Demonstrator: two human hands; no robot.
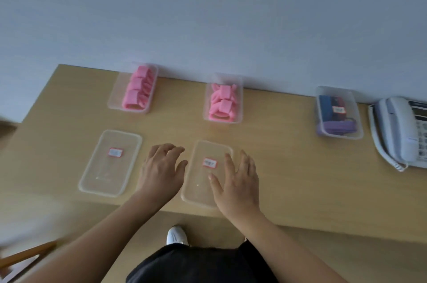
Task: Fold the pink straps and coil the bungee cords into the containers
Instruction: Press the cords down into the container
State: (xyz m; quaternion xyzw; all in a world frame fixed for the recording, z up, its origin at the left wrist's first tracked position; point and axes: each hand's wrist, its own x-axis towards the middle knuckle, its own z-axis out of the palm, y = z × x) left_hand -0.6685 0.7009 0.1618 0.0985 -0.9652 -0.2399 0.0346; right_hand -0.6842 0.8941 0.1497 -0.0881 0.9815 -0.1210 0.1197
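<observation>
As the person stands at the near edge of a wooden tabletop, both hands reach out low in the frame. The left hand hovers with loosely bent fingers, holding nothing. The right hand lies spread and flat on a clear lid, or perhaps a shallow tray. A second clear lid sits left of it. Each carries a red-bordered label, too blurred to read.

Farther back, near the wall, two open containers hold folded pink straps. At right, a third container, also labelled, holds dark and purple cords beside a white telephone. Packing looks finished, and only closing seems left.
</observation>
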